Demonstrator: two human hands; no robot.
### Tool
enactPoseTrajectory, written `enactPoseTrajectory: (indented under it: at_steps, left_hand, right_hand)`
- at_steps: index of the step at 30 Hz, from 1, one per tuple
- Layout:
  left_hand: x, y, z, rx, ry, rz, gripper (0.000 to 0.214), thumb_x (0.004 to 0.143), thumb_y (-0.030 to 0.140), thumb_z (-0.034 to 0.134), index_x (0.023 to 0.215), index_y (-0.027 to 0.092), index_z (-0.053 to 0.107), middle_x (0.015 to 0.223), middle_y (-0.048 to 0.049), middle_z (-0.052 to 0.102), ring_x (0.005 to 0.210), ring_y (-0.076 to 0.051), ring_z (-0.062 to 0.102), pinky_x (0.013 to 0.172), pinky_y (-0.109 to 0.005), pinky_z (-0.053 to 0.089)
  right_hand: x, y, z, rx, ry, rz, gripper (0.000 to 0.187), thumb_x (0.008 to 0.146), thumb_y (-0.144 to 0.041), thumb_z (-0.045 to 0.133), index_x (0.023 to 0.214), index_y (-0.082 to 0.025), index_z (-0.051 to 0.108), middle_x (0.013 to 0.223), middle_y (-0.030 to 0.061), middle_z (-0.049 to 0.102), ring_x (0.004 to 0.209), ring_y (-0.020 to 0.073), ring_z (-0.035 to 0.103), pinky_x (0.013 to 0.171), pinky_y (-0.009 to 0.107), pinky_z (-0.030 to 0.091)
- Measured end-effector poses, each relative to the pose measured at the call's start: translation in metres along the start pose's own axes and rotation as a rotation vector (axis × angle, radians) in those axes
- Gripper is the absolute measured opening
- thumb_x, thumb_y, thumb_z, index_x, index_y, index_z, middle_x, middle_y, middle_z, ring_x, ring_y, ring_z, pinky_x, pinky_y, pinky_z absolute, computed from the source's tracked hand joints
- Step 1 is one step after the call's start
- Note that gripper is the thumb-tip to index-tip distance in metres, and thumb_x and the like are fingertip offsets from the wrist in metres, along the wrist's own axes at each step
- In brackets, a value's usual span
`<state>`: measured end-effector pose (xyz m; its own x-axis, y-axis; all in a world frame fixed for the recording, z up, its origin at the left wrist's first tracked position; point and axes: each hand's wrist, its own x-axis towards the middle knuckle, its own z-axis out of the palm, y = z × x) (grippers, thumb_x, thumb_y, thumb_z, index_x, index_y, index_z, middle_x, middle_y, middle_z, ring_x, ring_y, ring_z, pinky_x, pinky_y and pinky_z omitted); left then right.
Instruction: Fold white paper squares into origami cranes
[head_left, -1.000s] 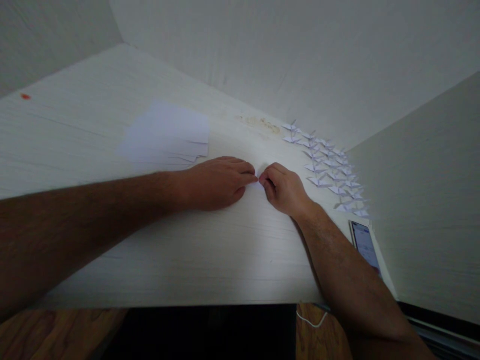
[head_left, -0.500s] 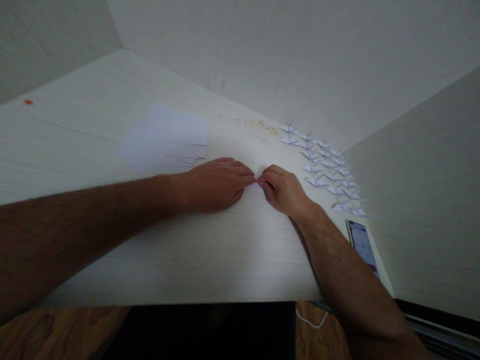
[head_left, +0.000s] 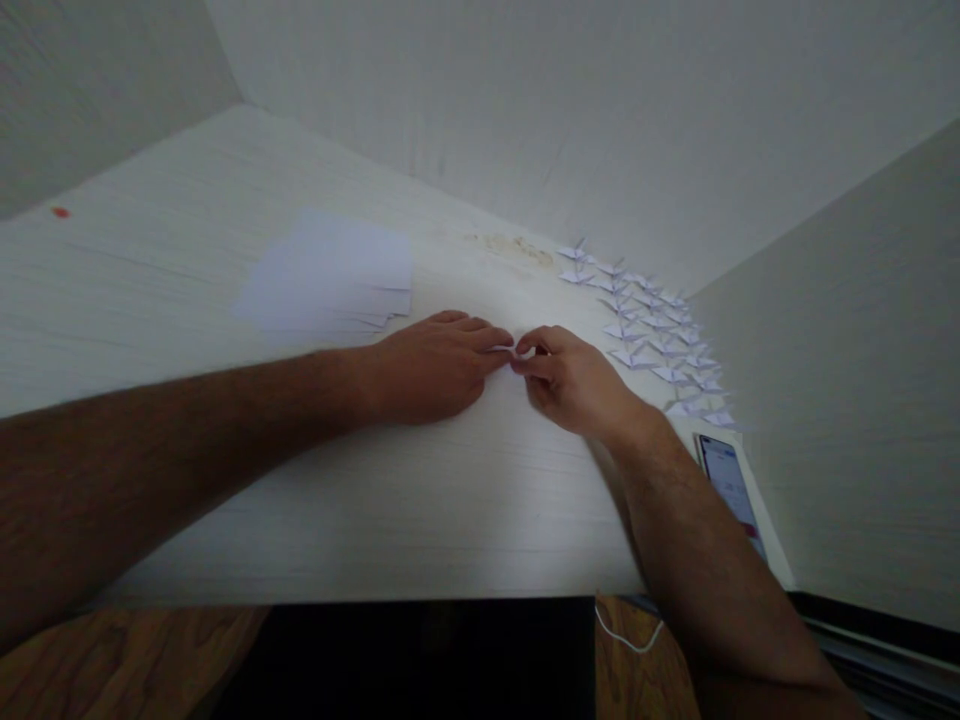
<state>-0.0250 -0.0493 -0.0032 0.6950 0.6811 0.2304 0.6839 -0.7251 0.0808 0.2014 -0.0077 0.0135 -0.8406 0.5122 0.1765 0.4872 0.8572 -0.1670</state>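
Observation:
My left hand (head_left: 431,368) lies low on the table with its fingers stretched to the right and close together, holding a small piece of folded white paper (head_left: 501,349) at the fingertips. Only a thin white edge of that paper shows; the fingers cover the rest. From the right, my right hand (head_left: 566,378) meets it, with thumb and index finger curled around the paper's end. The two hands' fingertips nearly touch.
Several folded paper cranes (head_left: 652,320) stand in rows at the back right. Loose white sheets (head_left: 322,265) overlap beyond my left hand. A phone (head_left: 727,490) with a lit screen lies by the right edge. A small orange object (head_left: 61,212) is far left.
My right index finger has lifted and bent into a wider arch over the paper's end. My left fingers have parted slightly, showing a white edge between them. The view has shifted a little.

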Motion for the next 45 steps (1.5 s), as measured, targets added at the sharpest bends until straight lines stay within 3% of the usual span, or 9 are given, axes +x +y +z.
enactPoseTrajectory:
  at_steps: [7,21,32,40,45]
  left_hand:
    - [0.001,0.001,0.0,0.022,-0.016,0.002,0.04,0.094,0.015,0.039,0.128,0.015,0.061,0.137,-0.0114,0.061,0.13,-0.023,0.052,0.11,-0.038,0.033]
    - [0.001,-0.002,0.0,0.034,-0.052,-0.037,0.046,0.093,0.018,0.04,0.136,0.015,0.055,0.138,-0.0102,0.061,0.125,-0.024,0.055,0.109,-0.039,0.033]
    - [0.001,0.003,-0.004,0.048,-0.115,-0.103,0.051,0.094,0.022,0.037,0.144,0.015,0.047,0.147,-0.0125,0.05,0.134,-0.026,0.045,0.112,-0.041,0.028]
    - [0.0,0.004,-0.007,0.066,-0.062,-0.134,0.046,0.093,0.026,0.039,0.135,0.017,0.056,0.136,-0.0121,0.06,0.127,-0.03,0.049,0.108,-0.047,0.03]
    - [-0.003,0.003,-0.006,0.064,-0.029,-0.138,0.045,0.094,0.026,0.038,0.133,0.017,0.058,0.134,-0.0127,0.06,0.125,-0.03,0.049,0.105,-0.047,0.033]
  right_hand:
    - [-0.002,-0.013,-0.002,-0.108,-0.055,0.046,0.029,0.092,-0.015,0.049,0.106,-0.018,0.074,0.114,0.0112,0.07,0.104,0.0238,0.059,0.085,0.038,0.052]
    - [-0.008,-0.013,0.005,-0.053,-0.03,0.085,0.033,0.091,-0.014,0.047,0.113,-0.017,0.072,0.117,0.0109,0.069,0.104,0.0209,0.065,0.09,0.036,0.054]
    - [-0.005,-0.012,0.001,-0.029,-0.041,0.114,0.031,0.089,-0.015,0.049,0.108,-0.018,0.073,0.115,0.0095,0.07,0.1,0.0204,0.066,0.088,0.034,0.053]
    - [-0.007,-0.009,-0.001,-0.035,-0.033,0.122,0.032,0.089,-0.017,0.05,0.113,-0.019,0.071,0.12,0.0088,0.07,0.104,0.0217,0.067,0.089,0.035,0.052]
    - [-0.008,-0.011,-0.006,-0.068,-0.038,0.186,0.035,0.091,-0.023,0.054,0.124,-0.02,0.066,0.111,0.0078,0.074,0.095,0.0221,0.069,0.084,0.036,0.052]
